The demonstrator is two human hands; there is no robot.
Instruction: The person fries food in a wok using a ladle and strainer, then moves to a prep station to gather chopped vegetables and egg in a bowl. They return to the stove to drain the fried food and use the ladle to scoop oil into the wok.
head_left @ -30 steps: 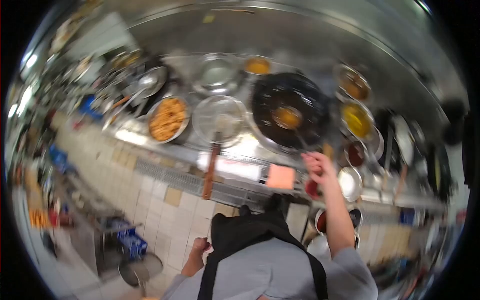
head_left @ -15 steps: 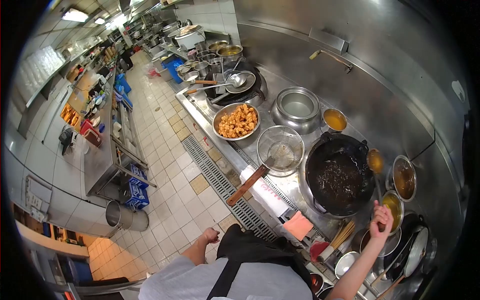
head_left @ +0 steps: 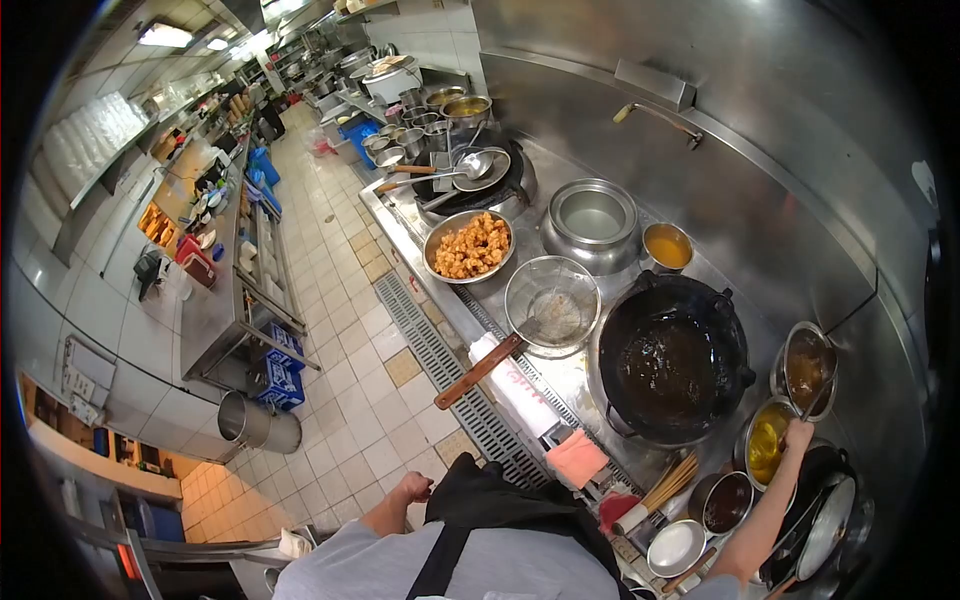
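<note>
My right hand is closed round the handle of a ladle, beside a steel bowl of yellow oil and a pot of brown liquid. To their left, a large black wok holds dark oil. At my left side hangs my left hand, its fingers curled, with no object visible in it. A wire strainer with a wooden handle rests on the steel counter, next to a bowl of fried pieces.
Behind the strainer stands a round steel pot of clear liquid, with a small pot of orange liquid beside it. An orange cloth and bamboo sticks lie near the counter's front edge. A metal bin stands on the floor.
My right hand has moved right with the ladle, from the wok's edge to the bowls beside it. The ladle's bowl, earlier raised near the wok, is now over at the right-hand pots.
</note>
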